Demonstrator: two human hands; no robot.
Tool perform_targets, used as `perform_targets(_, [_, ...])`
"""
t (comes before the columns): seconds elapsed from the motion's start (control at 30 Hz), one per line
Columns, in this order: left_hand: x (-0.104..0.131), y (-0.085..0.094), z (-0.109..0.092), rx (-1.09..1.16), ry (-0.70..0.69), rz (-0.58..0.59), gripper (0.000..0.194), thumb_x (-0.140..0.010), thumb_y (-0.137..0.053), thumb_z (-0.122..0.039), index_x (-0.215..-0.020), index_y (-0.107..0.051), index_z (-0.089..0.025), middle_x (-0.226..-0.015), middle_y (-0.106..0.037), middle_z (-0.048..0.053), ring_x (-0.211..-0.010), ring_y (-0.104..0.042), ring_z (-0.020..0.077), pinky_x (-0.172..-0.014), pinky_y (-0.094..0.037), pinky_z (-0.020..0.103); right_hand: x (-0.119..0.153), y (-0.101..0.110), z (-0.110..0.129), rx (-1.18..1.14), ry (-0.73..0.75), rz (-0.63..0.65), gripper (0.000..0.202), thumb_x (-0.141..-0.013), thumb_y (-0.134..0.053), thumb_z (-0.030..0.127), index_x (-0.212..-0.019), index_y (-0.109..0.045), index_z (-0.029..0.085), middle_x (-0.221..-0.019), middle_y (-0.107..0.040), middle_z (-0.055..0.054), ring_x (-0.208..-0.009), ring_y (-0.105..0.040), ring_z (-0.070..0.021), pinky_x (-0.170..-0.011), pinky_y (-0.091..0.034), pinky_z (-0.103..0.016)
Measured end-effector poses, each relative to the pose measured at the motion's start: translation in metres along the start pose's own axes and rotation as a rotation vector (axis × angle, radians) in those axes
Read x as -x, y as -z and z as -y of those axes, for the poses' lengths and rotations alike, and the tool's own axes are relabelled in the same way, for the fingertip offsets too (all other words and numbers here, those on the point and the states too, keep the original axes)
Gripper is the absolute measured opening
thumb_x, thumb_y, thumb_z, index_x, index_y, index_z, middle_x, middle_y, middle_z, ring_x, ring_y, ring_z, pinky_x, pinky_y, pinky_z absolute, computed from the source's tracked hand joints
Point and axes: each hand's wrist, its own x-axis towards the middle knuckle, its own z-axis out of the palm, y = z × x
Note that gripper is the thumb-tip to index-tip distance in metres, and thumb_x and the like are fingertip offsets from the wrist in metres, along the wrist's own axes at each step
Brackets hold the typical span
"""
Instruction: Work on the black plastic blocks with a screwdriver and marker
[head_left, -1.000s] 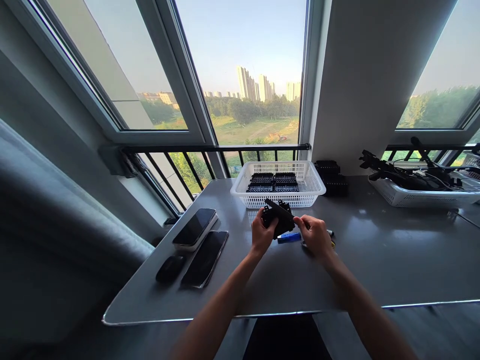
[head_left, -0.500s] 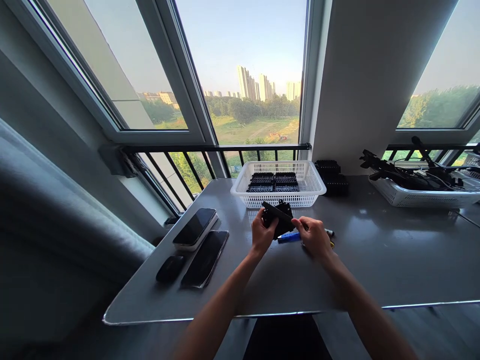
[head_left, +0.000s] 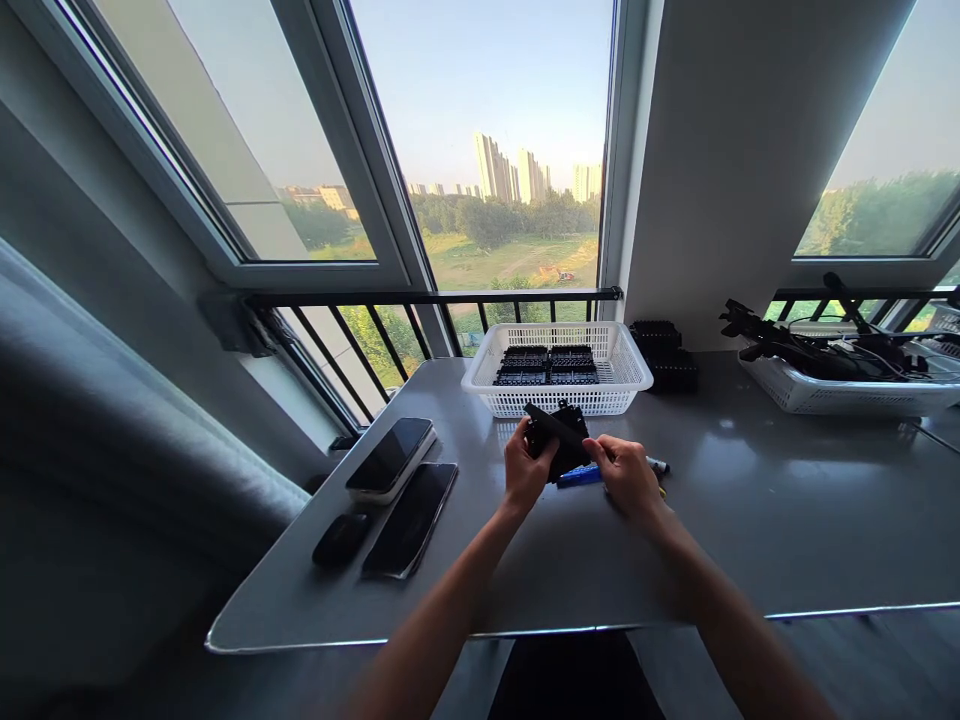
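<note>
My left hand [head_left: 526,468] is closed on a black plastic part [head_left: 570,457], flat and squarish with small tabs on its upper edge. Across its face lies a long black strip [head_left: 553,424], slanting down to the right. My left thumb rests near the strip's middle, and my right hand [head_left: 624,474] pinches its lower right end. Whether strip and part are joined, I cannot tell. Beneath the hands, a blue pen-like tool [head_left: 580,476] lies on the table, and another pen-like thing [head_left: 658,466] shows past my right hand.
Behind the hands stands a white basket [head_left: 487,400] holding several black plastic blocks [head_left: 546,366]. More black blocks [head_left: 667,368] are stacked beside it. At left lie two phone-like slabs [head_left: 394,455] [head_left: 411,522] and a black mouse [head_left: 341,540]. A second basket [head_left: 840,398] carries cables and black gear.
Both hands keep almost the same place and grip. The strip and part have shifted only very slightly, and the view has moved a little.
</note>
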Motion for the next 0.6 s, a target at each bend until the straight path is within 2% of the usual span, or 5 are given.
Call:
perform_targets(0.2, [-0.0001, -0.0007, 0.0023, -0.002, 0.037, -0.027, 0.024, -0.066, -0.071, -0.029, -0.081, -0.056, -0.018, -0.068, -0.058, -0.003, -0.061, -0.055, 0.0133, -0.058, -0.044, 0.023, -0.0022, 0.0035, -0.0079, 0.056, -0.032, -0.091, 0.049, -0.095, -0.039, 0.054, -0.06, -0.047, 0.02, -0.054, -0.052, 0.001, -0.051, -0.041, -0.0126, -0.054, -0.025, -0.027])
perform_targets(0.4, [0.0008, -0.0006, -0.0007, 0.007, 0.019, -0.018, 0.021, -0.068, -0.069, -0.028, -0.08, -0.056, -0.018, -0.067, -0.058, -0.003, -0.062, -0.054, 0.013, -0.06, -0.044, 0.023, -0.0003, -0.0024, -0.0009, 0.029, 0.031, -0.009, 0.049, -0.095, -0.038, 0.052, -0.06, -0.049, 0.02, -0.057, -0.056, 0.0, -0.053, -0.044, -0.0129, -0.054, -0.027, -0.026])
perform_targets(0.6, [0.0006, 0.0005, 0.0009, 0.036, 0.05, -0.037, 0.025, -0.066, -0.071, -0.028, -0.083, -0.055, -0.019, -0.069, -0.059, -0.003, -0.061, -0.054, 0.0134, -0.059, -0.044, 0.023, -0.0039, 0.0051, -0.0104, 0.025, -0.05, -0.128, 0.05, -0.094, -0.039, 0.054, -0.061, -0.055, 0.02, -0.054, -0.053, 0.001, -0.05, -0.045, -0.0132, -0.053, -0.029, -0.026])
